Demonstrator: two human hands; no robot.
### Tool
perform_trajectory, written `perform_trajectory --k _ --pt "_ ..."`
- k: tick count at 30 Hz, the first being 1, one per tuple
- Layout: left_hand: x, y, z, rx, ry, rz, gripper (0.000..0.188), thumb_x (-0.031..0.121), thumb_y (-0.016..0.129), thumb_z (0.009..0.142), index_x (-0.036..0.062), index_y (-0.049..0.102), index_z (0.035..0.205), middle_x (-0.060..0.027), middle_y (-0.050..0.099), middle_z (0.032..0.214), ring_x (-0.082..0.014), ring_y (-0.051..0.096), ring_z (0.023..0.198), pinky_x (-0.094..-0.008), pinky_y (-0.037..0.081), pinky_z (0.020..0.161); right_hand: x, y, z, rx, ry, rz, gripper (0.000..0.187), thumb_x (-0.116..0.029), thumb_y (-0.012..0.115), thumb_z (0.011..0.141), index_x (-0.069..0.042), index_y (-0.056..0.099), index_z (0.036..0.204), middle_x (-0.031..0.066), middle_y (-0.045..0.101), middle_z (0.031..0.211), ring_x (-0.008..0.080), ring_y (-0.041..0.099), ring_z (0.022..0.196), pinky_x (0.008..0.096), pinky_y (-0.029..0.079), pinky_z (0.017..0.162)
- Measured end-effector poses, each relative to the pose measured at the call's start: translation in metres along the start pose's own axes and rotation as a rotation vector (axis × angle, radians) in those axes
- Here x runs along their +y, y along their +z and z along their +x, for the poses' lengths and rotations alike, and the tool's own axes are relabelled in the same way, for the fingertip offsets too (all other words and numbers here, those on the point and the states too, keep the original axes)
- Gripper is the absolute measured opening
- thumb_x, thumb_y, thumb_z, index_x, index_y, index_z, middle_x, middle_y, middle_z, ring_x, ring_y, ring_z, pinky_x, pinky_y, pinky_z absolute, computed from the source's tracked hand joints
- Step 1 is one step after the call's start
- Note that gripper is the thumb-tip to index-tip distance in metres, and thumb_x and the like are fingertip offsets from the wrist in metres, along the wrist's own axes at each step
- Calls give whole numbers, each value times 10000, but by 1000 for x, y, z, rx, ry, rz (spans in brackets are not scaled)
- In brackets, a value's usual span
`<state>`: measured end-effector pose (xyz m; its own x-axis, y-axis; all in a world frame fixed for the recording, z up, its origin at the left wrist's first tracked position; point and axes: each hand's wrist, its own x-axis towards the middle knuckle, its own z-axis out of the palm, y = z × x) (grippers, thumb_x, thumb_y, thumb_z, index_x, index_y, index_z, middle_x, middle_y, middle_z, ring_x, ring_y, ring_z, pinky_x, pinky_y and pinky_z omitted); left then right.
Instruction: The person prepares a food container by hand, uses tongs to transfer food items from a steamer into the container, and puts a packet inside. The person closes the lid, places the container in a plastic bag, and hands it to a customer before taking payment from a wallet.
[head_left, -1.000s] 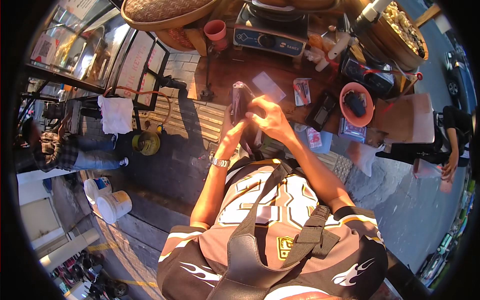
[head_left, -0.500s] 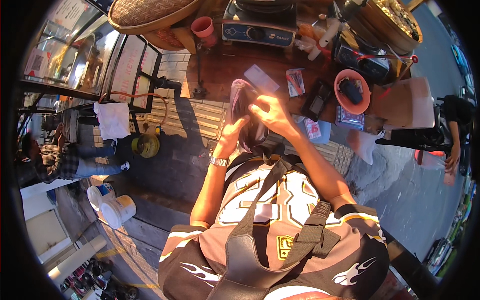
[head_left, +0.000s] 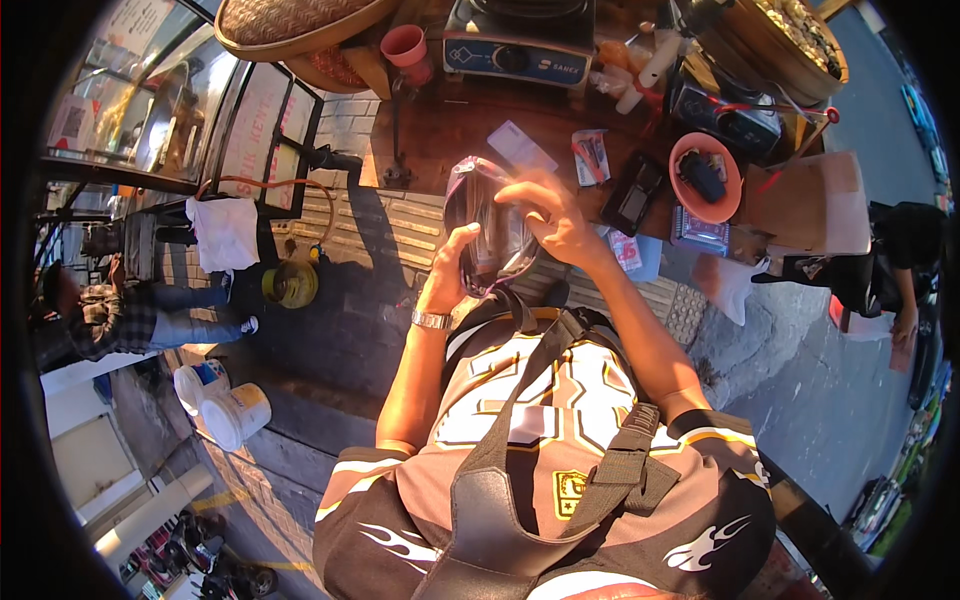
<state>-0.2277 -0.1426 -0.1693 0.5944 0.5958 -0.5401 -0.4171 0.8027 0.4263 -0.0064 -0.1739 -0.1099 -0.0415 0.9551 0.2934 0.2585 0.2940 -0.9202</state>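
My left hand (head_left: 446,272) is closed around the near left edge of a dark pouch (head_left: 488,225) with a pinkish-purple rim, its thumb lying on top. The pouch gapes wide, with a dark, shiny inside; what lies in it is too unclear to name. Over its right side hovers my right hand (head_left: 562,222), fingers bent and apart, slightly blurred; nothing shows between them. Just beyond, on the brown wooden table (head_left: 450,125), are a pale card-like sheet (head_left: 520,146) and a small packet with red print (head_left: 591,157).
A stove (head_left: 515,50) and a pink cup (head_left: 405,52) stand at the back. To the right are a black wallet-like case (head_left: 633,195), a coral bowl (head_left: 722,207) holding a dark object, and a round steamer basket (head_left: 835,85). White buckets (head_left: 237,418) and another person (head_left: 120,315) are at left.
The pouch has turned and spread wider, its inside now facing up. My right hand has pulled back a little to the right, its fingers coming out of the pouch.
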Motion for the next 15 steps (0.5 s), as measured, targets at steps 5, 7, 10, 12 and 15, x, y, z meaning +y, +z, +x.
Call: perform_trajectory --k 5,7,10,12,15 --pt "-10 -20 5 54 846 1775 349 54 610 911 92 624 1257 -202 655 1106 -299 595 823 -350 524 773 11 3 -8 -2 27 -91 407 78 533 813 -58 662 1174 109 586 1070 217 599 1001 334 472 915" --pt "-11 -23 7 42 796 1661 370 35 597 905 99 616 1269 -192 661 1122 -300 606 859 -354 524 797 10 7 -7 142 53 -32 369 10 593 851 -56 643 1211 118 635 1032 220 626 978 354 485 899" --pt "-17 -39 17 28 714 1328 401 -1 575 894 110 611 1277 -171 673 1135 -308 623 934 -368 524 838 4 8 -5 161 169 -119 341 -63 661 874 -51 620 1213 126 667 998 248 650 958 370 491 892" --pt "-19 -41 19 17 676 1111 410 -18 566 888 114 614 1273 -160 678 1132 -314 629 972 -378 525 854 6 9 -4 141 208 -183 352 -83 693 856 -49 614 1197 126 657 1010 258 646 976 372 490 894" --pt "-13 -25 8 30 762 1385 414 -35 557 884 113 612 1266 -153 686 1136 -320 637 1019 -384 521 892 7 9 -3 142 211 -242 323 -103 719 831 -42 615 1131 130 633 1031 286 634 1006 382 489 897"
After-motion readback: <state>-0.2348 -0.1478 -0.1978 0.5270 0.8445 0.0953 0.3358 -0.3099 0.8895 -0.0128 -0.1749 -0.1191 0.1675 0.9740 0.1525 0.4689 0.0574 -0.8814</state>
